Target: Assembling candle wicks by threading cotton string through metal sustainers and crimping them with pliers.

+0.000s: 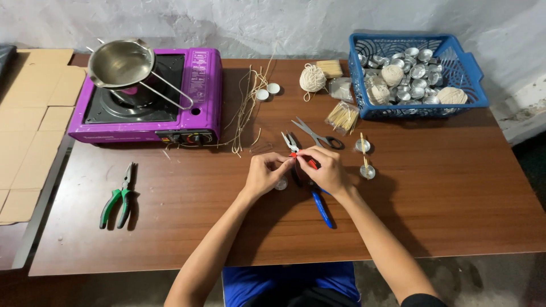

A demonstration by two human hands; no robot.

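I saw the left hand [264, 172] pinched shut on something too small to tell, above a small metal cup [281, 183] at mid-table. The right hand [325, 169] was closed around red-and-blue pliers [317, 196], touching the left fingertips. Beyond lay scissors [314, 135], then wick strands [245, 111], a purple stove [149, 96] and a blue basket [471, 74].

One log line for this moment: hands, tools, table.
left hand: pinching at pliers' tip | right hand: holding red-blue pliers | scissors: beyond hands | green pliers: far left | table: wood
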